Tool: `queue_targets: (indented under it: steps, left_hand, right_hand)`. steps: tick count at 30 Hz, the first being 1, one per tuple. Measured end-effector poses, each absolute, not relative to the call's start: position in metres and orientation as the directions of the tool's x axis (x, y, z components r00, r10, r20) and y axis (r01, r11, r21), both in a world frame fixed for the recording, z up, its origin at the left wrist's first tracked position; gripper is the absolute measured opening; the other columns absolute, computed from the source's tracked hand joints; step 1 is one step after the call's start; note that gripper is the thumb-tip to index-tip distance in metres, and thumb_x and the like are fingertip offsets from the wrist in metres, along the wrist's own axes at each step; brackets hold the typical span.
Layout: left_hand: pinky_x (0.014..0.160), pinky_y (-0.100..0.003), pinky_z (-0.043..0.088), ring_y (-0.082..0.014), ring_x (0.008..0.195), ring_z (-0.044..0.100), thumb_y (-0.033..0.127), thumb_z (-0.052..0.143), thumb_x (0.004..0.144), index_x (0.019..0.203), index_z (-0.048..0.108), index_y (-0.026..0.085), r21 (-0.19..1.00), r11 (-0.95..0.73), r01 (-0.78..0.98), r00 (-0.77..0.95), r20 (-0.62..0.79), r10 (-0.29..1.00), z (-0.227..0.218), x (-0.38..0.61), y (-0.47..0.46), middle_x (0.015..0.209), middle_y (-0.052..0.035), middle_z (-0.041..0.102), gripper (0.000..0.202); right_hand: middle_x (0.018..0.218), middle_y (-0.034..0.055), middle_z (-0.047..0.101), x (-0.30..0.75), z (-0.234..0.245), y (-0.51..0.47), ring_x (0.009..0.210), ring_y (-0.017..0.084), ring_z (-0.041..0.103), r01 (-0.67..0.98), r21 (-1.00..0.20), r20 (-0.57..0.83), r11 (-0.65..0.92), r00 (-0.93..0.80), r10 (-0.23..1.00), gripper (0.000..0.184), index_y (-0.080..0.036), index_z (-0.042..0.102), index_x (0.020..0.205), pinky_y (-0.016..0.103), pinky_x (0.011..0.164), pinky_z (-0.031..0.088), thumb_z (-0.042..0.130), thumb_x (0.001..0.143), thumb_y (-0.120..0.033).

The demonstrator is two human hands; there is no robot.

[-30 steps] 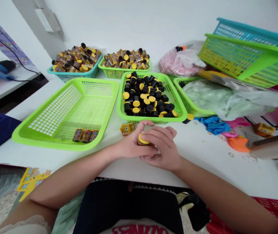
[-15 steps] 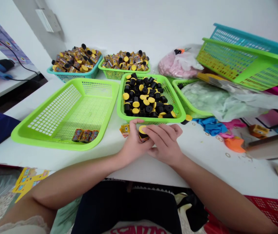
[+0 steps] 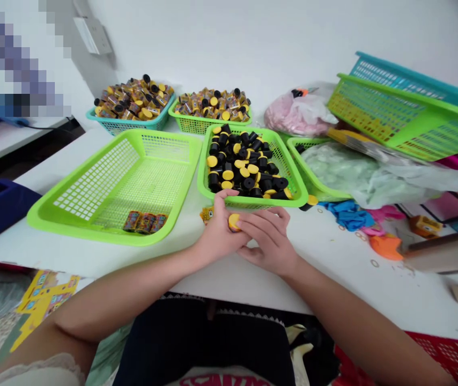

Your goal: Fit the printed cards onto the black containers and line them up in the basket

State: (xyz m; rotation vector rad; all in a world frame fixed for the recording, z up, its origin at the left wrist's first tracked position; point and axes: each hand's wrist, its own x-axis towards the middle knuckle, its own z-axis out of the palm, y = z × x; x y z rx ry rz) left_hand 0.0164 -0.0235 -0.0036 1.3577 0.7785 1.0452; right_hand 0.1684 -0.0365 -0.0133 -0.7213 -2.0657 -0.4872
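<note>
Both of my hands meet over the white table, closed round one small black cylinder with a yellow cap (image 3: 234,222). My left hand (image 3: 221,230) grips it from the left, its index finger raised toward the basket. My right hand (image 3: 268,238) presses its fingers on it from the right; most of the cylinder's body is hidden. Just behind my left hand lies a yellow printed label piece (image 3: 206,214), partly covered. Beyond my hands stands a green basket (image 3: 302,198) of black cylinders with yellow caps (image 3: 248,170). Several wrapped cylinders (image 3: 145,222) lie in the left green basket (image 3: 92,236).
At the back, a teal basket (image 3: 132,126) and a green basket (image 3: 205,126) hold heaps of wrapped cylinders. On the right are a bag of pale green pieces (image 3: 341,169), stacked baskets (image 3: 398,115), blue balloon-like pieces (image 3: 347,215) and a small fan (image 3: 442,249). A blue tape dispenser (image 3: 4,214) sits left.
The capped cylinder has sunk lower between my hands, so less of its black side shows. My hands stay together. The whole view has shifted slightly.
</note>
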Motion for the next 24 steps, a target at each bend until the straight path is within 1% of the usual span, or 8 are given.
queue_targets:
  steps: [4,8,12,15,17,18,20,24]
  left_hand:
    - [0.057,-0.023,0.044,-0.0112,0.062,0.054,0.006,0.063,0.072,0.128,0.023,0.024,0.945,-0.327,0.002,0.322,0.309,0.895,-0.009,0.016,-0.025,0.069,0.0092,0.048,0.071]
    - [0.074,-0.029,0.052,-0.0148,0.087,0.064,0.009,0.059,0.079,0.122,0.032,0.021,0.809,-0.555,0.196,0.315,0.484,0.817,0.004,0.004,-0.041,0.101,-0.0043,0.059,0.052]
    - [0.079,-0.028,0.054,-0.0154,0.092,0.067,0.017,0.064,0.085,0.113,0.049,0.022,0.631,-0.607,0.483,0.339,0.505,0.794,0.04,-0.039,-0.064,0.104,-0.0035,0.066,0.032]
    - [0.079,-0.029,0.054,-0.0164,0.088,0.069,0.031,0.068,0.087,0.099,0.06,0.022,0.503,-0.537,0.677,0.23,0.549,0.804,0.07,-0.092,-0.067,0.1,-0.0018,0.071,0.017]
    - [0.086,-0.034,0.053,-0.0203,0.094,0.069,0.038,0.07,0.084,0.087,0.065,0.022,0.4,-0.466,0.789,0.181,0.573,0.799,0.083,-0.13,-0.055,0.102,-0.0038,0.072,0.017]
    - [0.087,-0.036,0.053,-0.0221,0.094,0.069,0.041,0.07,0.082,0.082,0.067,0.022,0.357,-0.418,0.835,0.164,0.564,0.809,0.087,-0.148,-0.046,0.102,-0.005,0.072,0.019]
    - [0.084,-0.037,0.052,-0.0238,0.089,0.069,0.044,0.071,0.077,0.077,0.071,0.022,0.326,-0.263,0.908,0.092,0.457,0.885,0.089,-0.176,-0.026,0.095,-0.0063,0.072,0.021]
    - [0.069,-0.032,0.05,-0.0221,0.074,0.069,0.05,0.069,0.073,0.085,0.076,0.023,0.253,0.056,0.966,-0.038,-0.076,0.996,0.081,-0.199,0.006,0.086,-0.0037,0.075,0.031]
  right_hand:
    - [0.099,0.0064,0.073,0.171,-0.015,-0.035,0.091,0.022,0.059,0.67,0.188,0.821,0.718,-0.508,0.259,0.031,-0.02,0.06,0.115,0.044,0.09,0.039,0.069,0.085,-0.023]
    - [0.098,0.0075,0.071,0.164,-0.01,-0.044,0.092,0.023,0.056,0.682,0.245,0.833,0.689,-0.511,0.21,0.03,-0.02,0.063,0.113,0.045,0.093,0.039,0.07,0.083,-0.02]
    - [0.101,0.0062,0.069,0.151,0.008,-0.045,0.096,0.023,0.058,0.563,0.102,0.836,0.82,-0.496,0.236,0.041,-0.023,0.059,0.119,0.043,0.095,0.044,0.072,0.082,-0.034]
    - [0.111,0.0107,0.068,0.147,0.03,-0.016,0.105,0.024,0.062,0.528,-0.186,0.742,0.828,-0.477,0.471,0.046,-0.02,0.056,0.126,0.039,0.092,0.049,0.059,0.089,-0.048]
    - [0.108,0.0115,0.07,0.145,0.044,0.018,0.098,0.021,0.066,0.724,-0.322,0.488,0.61,-0.425,0.762,0.037,-0.017,0.061,0.122,0.034,0.086,0.052,0.043,0.098,-0.039]
    - [0.107,0.0123,0.071,0.143,0.049,0.036,0.096,0.022,0.067,0.849,-0.294,0.279,0.438,-0.362,0.889,0.037,-0.016,0.062,0.121,0.033,0.085,0.052,0.041,0.099,-0.037]
    - [0.099,0.0156,0.073,0.137,0.055,0.068,0.095,0.028,0.069,0.956,-0.152,-0.03,0.249,-0.256,0.966,0.038,-0.013,0.07,0.107,0.036,0.081,0.052,0.051,0.094,-0.043]
    - [0.082,0.0166,0.073,0.118,0.055,0.099,0.09,0.032,0.071,0.98,-0.075,-0.189,0.184,-0.195,0.962,0.032,-0.012,0.075,0.087,0.036,0.076,0.053,0.069,0.08,-0.043]
